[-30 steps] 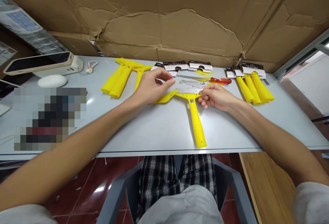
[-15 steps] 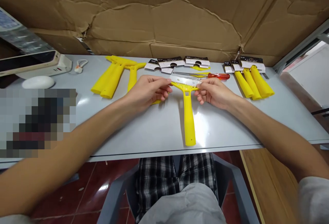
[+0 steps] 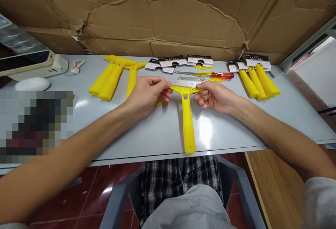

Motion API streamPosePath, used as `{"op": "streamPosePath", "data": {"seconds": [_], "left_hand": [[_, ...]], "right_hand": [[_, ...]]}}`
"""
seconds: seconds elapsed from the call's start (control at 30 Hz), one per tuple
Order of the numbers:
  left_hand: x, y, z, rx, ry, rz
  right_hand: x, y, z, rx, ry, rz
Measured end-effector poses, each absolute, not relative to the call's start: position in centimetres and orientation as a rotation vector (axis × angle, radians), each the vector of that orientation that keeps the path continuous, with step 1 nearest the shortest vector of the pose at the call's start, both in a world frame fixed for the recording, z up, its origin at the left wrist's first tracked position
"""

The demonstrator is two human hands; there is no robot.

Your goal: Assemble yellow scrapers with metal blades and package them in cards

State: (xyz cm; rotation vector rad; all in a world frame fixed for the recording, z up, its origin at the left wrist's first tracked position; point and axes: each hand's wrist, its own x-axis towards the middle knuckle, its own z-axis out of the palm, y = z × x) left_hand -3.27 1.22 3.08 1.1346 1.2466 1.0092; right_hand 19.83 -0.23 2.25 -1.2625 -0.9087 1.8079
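Between my hands, a yellow plastic scraper (image 3: pixel 188 124) lies with its handle toward me over the table's front edge. A thin metal blade (image 3: pixel 187 83) with small holes sits along its wide head. My left hand (image 3: pixel 149 92) pinches the left end of the head and blade between thumb and fingers. At the right end, my right hand (image 3: pixel 219 96) holds in the same way, thumb on top. Just beyond the blade lies a screwdriver (image 3: pixel 222 75) with a clear red handle, its shaft pointing left.
Several yellow scraper handles (image 3: pixel 111 80) lie at the left. Yellow handles with card labels (image 3: pixel 265 82) are at the right. More black-and-white cards (image 3: pixel 172 61) lie at the back, before a cardboard sheet (image 3: pixel 126 22). A white mouse (image 3: pixel 33 84) sits far left.
The scraper and both hands have shifted slightly left in view, and the handle's end sits a little nearer to me. Both hands keep their hold.
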Motion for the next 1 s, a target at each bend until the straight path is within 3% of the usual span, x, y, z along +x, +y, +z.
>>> {"op": "streamPosePath", "data": {"seconds": [0.27,0.57,1.0], "left_hand": [[-3.4,1.4,3.0,1.200,1.292,0.951],[-6.4,3.1,4.1,1.835,1.470,0.749],[-5.0,2.0,2.9,1.458,1.268,0.812]], "right_hand": [[19.4,-0.5,2.2,-1.299,-0.935,1.758],[19.8,0.1,2.0,-1.263,-0.889,1.669],[19.1,-0.9,1.9,-1.253,-1.014,1.755]]}}
